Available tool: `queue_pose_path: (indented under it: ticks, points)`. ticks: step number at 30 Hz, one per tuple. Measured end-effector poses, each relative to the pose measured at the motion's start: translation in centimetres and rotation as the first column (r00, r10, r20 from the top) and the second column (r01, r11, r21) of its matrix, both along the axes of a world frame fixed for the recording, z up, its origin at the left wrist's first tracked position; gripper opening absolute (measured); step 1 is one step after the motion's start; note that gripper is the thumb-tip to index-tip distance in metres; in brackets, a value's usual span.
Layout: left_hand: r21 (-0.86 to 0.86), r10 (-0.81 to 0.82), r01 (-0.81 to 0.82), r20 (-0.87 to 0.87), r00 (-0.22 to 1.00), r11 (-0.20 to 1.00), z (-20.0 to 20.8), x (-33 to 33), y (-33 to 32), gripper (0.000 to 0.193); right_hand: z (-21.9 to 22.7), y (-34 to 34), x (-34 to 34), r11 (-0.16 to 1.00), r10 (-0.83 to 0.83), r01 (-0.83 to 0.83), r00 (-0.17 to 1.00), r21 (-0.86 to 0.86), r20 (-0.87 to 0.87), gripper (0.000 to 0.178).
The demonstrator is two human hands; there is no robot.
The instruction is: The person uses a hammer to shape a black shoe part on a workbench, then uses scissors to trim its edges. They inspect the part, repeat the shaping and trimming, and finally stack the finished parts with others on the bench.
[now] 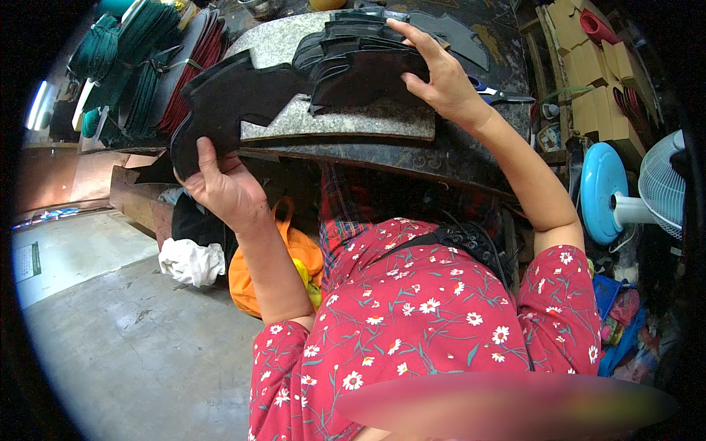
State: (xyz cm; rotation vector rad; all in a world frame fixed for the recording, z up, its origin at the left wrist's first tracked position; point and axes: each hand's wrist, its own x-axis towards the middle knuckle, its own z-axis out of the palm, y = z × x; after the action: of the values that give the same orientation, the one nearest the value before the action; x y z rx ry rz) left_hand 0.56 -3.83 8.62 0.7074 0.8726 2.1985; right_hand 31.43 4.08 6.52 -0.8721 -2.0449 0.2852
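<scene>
My left hand (228,189) is closed on the lower end of a black cut piece (228,92), thumb on top and fingers beneath. The piece is flat, with a curved, notched outline like a shoe upper, and reaches up over the left part of a speckled grey slab (338,123). On the slab lies a fanned stack of similar black pieces (360,77). My right hand (445,84) is at the stack's right end, thumb and fingers spread apart around the edge. Whether its fingertips touch the top piece, I cannot tell.
Blue-handled scissors (507,96) lie right of the slab on the dark table (471,158). Bundles of green pieces (140,44) and dark red ones (198,66) stand at the far left. Cardboard boxes (581,70) and a fan (662,184) are on the right. An orange bag (254,275) hangs below.
</scene>
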Motion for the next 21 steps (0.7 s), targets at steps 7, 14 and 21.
queue_pose_path:
  ticks: [7, 14, 21]
  points:
    - [-0.058, 0.03, -0.129, -0.806, 0.591, 0.99, -5.6, 7.0, 2.6, 0.039, 1.2, 2.6, -1.8, 0.996, 0.077, -0.078, 0.997, 0.035, 0.017, 0.072]
    - [0.359, 0.385, -0.51, -0.921, -0.057, 0.782, -7.2, 7.0, 5.3, 0.076, 1.6, 4.3, 5.2, 0.989, 0.06, -0.064, 0.998, -0.132, -0.033, 0.044]
    - [0.07, 0.065, -0.003, -0.942, -0.328, 0.998, -5.8, 8.2, 5.4, 0.066, -2.3, 8.7, 12.1, 0.595, -0.625, 0.803, 0.49, -0.036, 0.607, 0.076]
